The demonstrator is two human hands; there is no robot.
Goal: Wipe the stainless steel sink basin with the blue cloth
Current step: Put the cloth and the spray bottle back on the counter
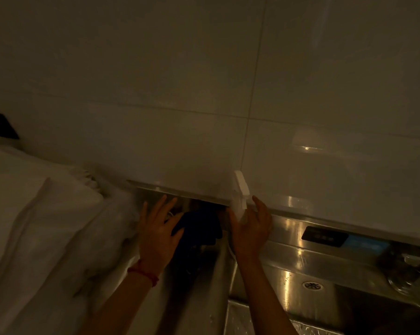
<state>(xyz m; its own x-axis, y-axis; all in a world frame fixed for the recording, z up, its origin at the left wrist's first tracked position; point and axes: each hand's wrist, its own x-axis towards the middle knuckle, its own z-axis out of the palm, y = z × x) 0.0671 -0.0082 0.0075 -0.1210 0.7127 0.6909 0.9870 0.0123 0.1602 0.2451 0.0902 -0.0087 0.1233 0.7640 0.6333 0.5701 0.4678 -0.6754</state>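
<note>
Lighting is dim and yellow. Both hands reach toward the back of the steel counter, under the lower edge of the tiled wall. The left hand has its fingers spread wide, palm down, touching the left edge of the blue cloth; it is not gripping it. A red string circles that wrist. The cloth lies bunched between the two hands, in the dark recess behind the sink basin. The right hand has its fingers loosely curved around a white spray bottle, which stands tilted. A round drain grille sits right of the right forearm. White fabric covers the left side.
</note>
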